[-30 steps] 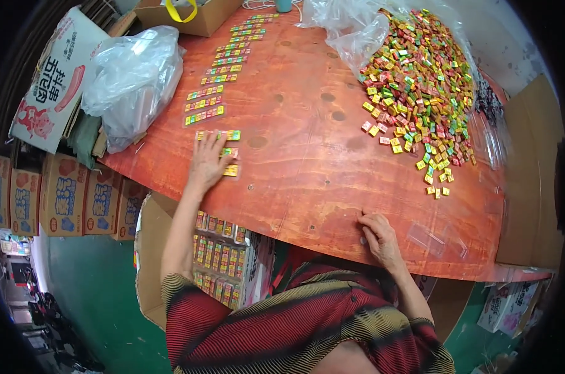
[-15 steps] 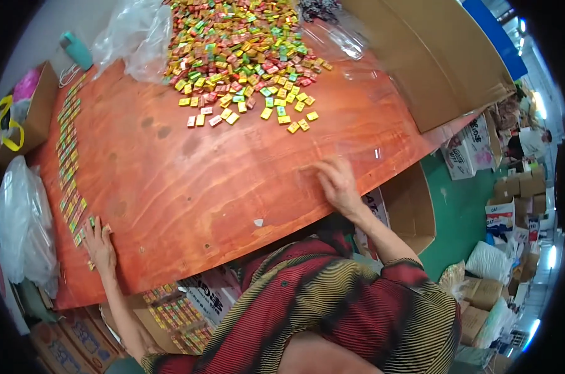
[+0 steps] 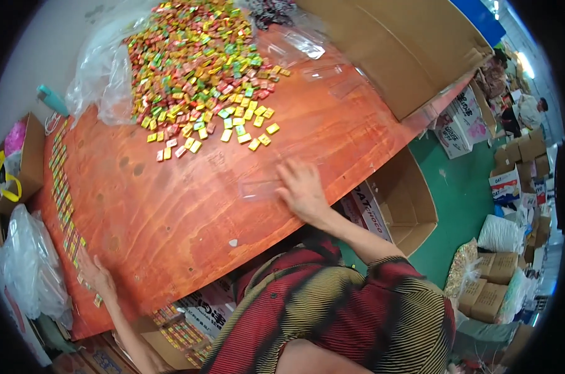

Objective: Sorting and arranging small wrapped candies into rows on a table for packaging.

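Fingers of the right hand (image 3: 304, 192) spread loosely; the clear, rectangular plastic tray (image 3: 258, 189) lies just left of them mid-frame, long axis sideways, contact unclear. The left hand (image 3: 97, 278), lower left, is farther, its grip indiscernible.

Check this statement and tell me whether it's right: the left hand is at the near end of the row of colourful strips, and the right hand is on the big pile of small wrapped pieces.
One part is wrong: the head view shows the right hand at a clear plastic tray, apart from the pile. The left hand is at the row, as stated.
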A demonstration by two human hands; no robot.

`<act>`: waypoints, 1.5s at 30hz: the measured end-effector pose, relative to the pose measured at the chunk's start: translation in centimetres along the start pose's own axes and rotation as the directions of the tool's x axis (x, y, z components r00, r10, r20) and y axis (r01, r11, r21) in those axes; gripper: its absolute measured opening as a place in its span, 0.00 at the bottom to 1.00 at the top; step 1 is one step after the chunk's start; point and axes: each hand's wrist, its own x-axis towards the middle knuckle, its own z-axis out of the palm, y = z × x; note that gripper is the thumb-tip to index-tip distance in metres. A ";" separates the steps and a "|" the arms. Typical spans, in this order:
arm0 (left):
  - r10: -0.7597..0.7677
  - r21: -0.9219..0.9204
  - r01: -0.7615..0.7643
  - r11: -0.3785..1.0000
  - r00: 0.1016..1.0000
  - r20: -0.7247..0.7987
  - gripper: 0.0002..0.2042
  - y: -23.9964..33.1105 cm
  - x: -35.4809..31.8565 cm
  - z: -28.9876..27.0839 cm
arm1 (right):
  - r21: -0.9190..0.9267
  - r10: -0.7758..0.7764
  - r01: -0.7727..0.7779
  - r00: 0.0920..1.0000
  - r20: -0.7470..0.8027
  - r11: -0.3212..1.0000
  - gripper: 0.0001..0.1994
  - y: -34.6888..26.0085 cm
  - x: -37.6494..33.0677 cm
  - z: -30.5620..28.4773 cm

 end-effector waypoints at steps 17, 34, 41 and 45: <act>0.560 -0.606 -0.376 0.701 0.817 0.140 0.14 32.5 -1.2 -5.9 | -0.309 -0.104 0.061 0.987 -0.124 0.949 0.07 17.3 10.0 -1.8; 0.396 -0.604 -0.256 0.754 0.912 0.107 0.08 29.1 -2.5 -4.7 | 0.023 -0.139 0.137 0.987 0.084 0.990 0.13 12.6 9.4 -1.1; 0.389 -0.584 -0.250 0.772 0.913 0.123 0.09 29.3 -2.5 -4.5 | -0.082 -0.138 0.138 0.990 0.007 0.987 0.17 14.3 9.0 0.3; 0.371 -0.606 -0.248 0.756 0.925 0.085 0.10 29.1 -2.8 -4.2 | -0.085 -0.245 0.230 0.933 -0.263 0.969 0.10 14.2 9.7 1.2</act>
